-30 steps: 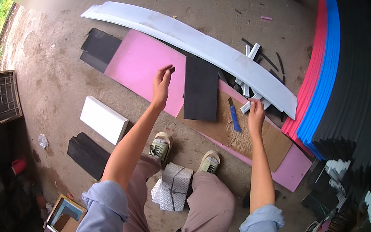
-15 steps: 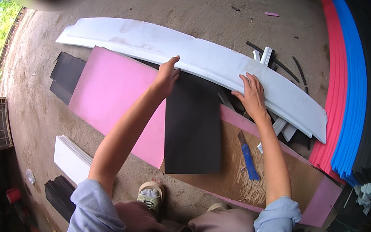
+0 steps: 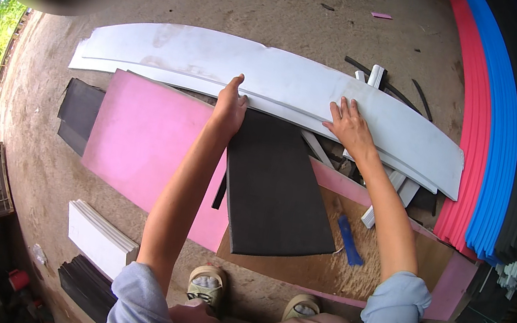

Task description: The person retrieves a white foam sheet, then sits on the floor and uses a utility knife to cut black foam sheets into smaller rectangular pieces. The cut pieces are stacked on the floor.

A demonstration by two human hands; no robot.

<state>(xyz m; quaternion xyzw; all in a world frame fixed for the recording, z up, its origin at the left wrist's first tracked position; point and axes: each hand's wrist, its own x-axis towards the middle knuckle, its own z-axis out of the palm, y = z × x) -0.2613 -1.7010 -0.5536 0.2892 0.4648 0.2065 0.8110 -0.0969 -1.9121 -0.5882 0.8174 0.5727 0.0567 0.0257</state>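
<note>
Two long white foam sheets lie one over the other across the far side of the pile, the lower showing along the near edge. My left hand grips that near edge, its thumb up on top and the other fingers partly hidden. With fingers spread, my right hand rests on the top sheet farther right. A black foam sheet lies between my forearms, its far end near the white sheets. Beneath it are a pink sheet and a worn brown board. A blue-handled knife lies on the board, its blade covered.
Upright red, blue and black foam sheets stand at the right. White and black offcuts poke out around the long sheets. A white stack and a black stack sit at the near left, beside my feet.
The black sheet has swung its near end rightward, over the knife's blade. A thin black strip now shows beside it. The white sheets have shifted apart, baring more of the lower one at left.
</note>
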